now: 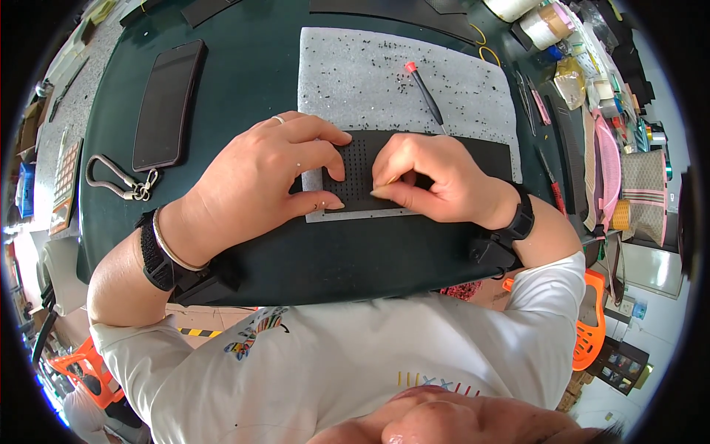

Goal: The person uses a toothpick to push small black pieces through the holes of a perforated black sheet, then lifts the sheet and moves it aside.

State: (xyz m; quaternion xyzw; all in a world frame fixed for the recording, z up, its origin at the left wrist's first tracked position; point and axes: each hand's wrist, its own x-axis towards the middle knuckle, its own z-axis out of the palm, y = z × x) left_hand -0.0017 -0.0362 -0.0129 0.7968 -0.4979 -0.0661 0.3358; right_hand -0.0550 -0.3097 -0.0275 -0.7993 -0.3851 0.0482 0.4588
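Note:
A flat black plate [481, 153] with rows of small holes lies on a white foam sheet [355, 63]. My left hand [259, 163] rests at the plate's left end, its fingers apart and their tips touching the plate. Over the plate's middle, my right hand [436, 177] is closed in a pinch, thumb against forefinger. What it pinches, if anything, is too small or hidden to name. Many tiny black pieces are scattered over the foam sheet. Just beyond the plate lies a screwdriver [426, 96] with a dark handle and a red cap.
A dark phone [168, 107] with a grey wrist strap [111, 177] lies on the left of the green table [244, 81]. To the right are tweezers [524, 100], a pink-handled tool [540, 102], a red-handled tool [553, 185] and thread spools [546, 26]. Black sheets [384, 9] lie at the far edge.

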